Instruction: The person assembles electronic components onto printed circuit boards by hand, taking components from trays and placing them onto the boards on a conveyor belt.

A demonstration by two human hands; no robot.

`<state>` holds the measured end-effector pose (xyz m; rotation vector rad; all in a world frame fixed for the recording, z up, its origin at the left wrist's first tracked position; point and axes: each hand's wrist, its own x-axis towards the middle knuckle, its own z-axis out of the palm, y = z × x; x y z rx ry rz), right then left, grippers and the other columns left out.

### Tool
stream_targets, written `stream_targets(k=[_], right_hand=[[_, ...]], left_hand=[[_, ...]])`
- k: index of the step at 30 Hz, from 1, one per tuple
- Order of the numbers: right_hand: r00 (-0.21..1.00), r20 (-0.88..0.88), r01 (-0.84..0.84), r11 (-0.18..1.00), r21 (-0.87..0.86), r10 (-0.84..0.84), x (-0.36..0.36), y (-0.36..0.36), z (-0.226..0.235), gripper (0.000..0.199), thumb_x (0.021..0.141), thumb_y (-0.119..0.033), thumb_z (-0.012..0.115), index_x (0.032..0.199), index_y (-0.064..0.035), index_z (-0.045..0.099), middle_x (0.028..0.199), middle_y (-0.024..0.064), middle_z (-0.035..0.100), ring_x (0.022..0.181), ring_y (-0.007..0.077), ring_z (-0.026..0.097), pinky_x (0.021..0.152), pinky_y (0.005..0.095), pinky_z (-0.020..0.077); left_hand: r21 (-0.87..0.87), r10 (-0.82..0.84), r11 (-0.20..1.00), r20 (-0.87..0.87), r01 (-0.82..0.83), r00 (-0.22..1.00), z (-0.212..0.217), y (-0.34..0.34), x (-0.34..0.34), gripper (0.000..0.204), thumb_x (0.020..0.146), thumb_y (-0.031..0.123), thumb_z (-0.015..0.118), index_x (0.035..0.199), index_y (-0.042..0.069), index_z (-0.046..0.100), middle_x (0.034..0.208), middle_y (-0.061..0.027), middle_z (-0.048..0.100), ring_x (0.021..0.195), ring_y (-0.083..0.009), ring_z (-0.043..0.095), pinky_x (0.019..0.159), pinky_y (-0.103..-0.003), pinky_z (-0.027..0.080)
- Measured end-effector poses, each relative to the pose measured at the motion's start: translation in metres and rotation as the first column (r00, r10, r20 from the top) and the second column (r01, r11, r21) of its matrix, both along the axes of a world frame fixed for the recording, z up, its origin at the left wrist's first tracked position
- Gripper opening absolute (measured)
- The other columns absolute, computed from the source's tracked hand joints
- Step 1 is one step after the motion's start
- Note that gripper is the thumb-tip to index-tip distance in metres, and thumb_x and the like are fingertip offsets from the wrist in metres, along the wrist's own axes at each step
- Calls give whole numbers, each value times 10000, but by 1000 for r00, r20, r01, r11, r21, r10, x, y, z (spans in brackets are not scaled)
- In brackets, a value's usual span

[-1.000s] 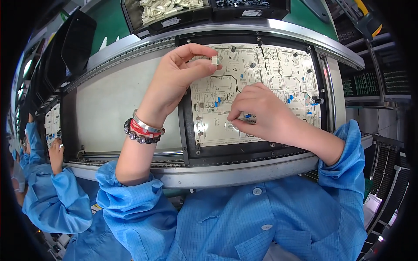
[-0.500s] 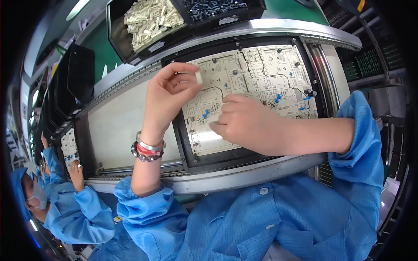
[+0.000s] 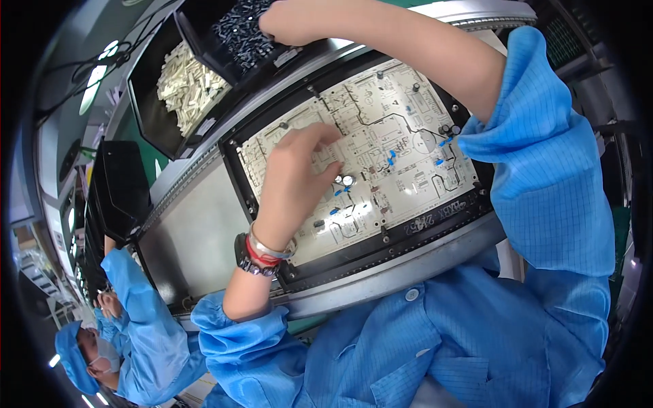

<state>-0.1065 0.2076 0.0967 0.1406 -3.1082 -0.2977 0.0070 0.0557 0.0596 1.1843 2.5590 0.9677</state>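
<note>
My left hand (image 3: 299,170) hovers over a white printed circuit board (image 3: 381,146), thumb and forefinger apart with nothing visible between them. Just beside its thumb stand small silver-topped capacitors (image 3: 347,181). Blue components (image 3: 392,158) and several dark cylindrical parts dot the board, which sits in a black frame (image 3: 343,270). At the far side, my right hand (image 3: 296,22) reaches over a black bin of small dark parts (image 3: 241,34). Its fingertips are hidden, so what they hold, if anything, cannot be seen.
A black bin of white connector-like pieces (image 3: 187,88) stands left of the dark parts. Metal rails (image 3: 381,285) with a chain edge run along the conveyor. More black bins (image 3: 122,183) stand at the left, where a co-worker in blue (image 3: 153,326) works.
My right hand has left the board and moved to the far bin. The white piece in my left hand no longer shows; its fingers have spread. The whole view has turned.
</note>
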Motion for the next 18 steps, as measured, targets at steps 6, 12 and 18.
stream_targets(k=[6, 12, 18], right_hand=[[928, -267, -352, 853, -387, 261, -25, 42, -29, 107, 667, -69, 639, 746, -18, 692, 773, 201, 666, 764, 333, 671, 680, 399, 539], [891, -348, -394, 876, -277, 291, -35, 19, -28, 106, 685, -90, 627, 737, -22, 691, 763, 194, 668, 757, 313, 677, 682, 391, 544], [829, -452, -493, 810, -317, 328, -27, 36, -20, 136, 659, -114, 643, 712, 5, 680, 734, 214, 648, 715, 340, 658, 669, 392, 534]], left_hand=[[-53, 4, 999, 14, -3, 1000, 1, 4, 0, 374, 654, -21, 703, 1002, 55, 588, 883, -117, 626, 820, -301, 596, 748, -371, 493], [-121, -68, 991, -56, 61, 996, 11, 9, -1, 400, 651, -25, 704, 1023, 47, 575, 910, -134, 622, 846, -325, 596, 762, -384, 491], [-195, -151, 973, -126, 124, 980, 15, 5, -3, 416, 658, -34, 697, 1052, 44, 588, 925, -137, 620, 851, -326, 599, 760, -377, 492]])
